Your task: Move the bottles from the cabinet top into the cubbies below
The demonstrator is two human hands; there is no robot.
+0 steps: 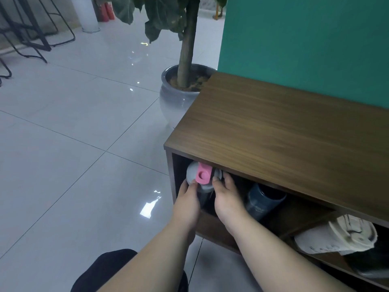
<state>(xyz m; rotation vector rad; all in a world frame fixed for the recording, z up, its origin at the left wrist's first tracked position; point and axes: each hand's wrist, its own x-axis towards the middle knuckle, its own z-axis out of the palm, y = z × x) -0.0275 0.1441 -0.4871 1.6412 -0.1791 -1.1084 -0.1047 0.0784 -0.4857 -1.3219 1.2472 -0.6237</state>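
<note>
A shaker bottle with a grey lid and a pink flip cap [202,174] stands in the leftmost cubby of the wooden cabinet [273,127]. My left hand [188,204] grips its left side and my right hand [227,199] grips its right side. Its dark lower body is partly hidden between my hands. A dark blue bottle [264,202] lies tilted in the same cubby, just right of my right hand. The cabinet top carries no bottles in view.
A pale shoe [339,234] sits in the cubby to the right. A potted plant in a grey pot [179,95] stands behind the cabinet's left end. A teal wall [305,39] backs the cabinet. Glossy floor tiles spread to the left, with black chair legs [31,39] far back.
</note>
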